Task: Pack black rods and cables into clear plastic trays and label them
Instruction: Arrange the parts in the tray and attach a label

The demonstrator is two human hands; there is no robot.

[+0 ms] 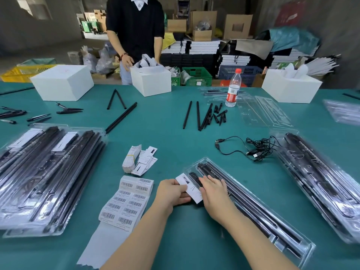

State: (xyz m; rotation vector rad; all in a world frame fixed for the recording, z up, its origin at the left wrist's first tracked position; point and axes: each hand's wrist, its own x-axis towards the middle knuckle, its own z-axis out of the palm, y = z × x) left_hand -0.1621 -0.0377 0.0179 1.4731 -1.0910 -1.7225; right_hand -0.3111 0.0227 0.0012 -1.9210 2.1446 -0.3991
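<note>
A teal-covered worktop (pixel 165 121) filled a cluttered storeroom of cardboard boxes and crates, and a second person in a black top stood at its far side by a white box. Near the wearer lay a long clear plastic tray (pixel 253 209) already holding black rods (pixel 243 193) and a coiled black cable (pixel 193 177) at its near-left end. The left hand (pixel 172 193) pinched a small white printed card (pixel 190 187) by its left edge, fingers curled round it, while the right hand (pixel 214 193) lay with fingers fairly straight, pressing over the card's right part and the tray's end. The step looked like seating the card over the cable. A sheet of barcode labels (pixel 126 201) waited just left, beside a banded stack of white cards (pixel 132 158). The card could crease or slide askew if pressed unevenly, and the light tray might skid or spill rods if pushed sideways.
</note>
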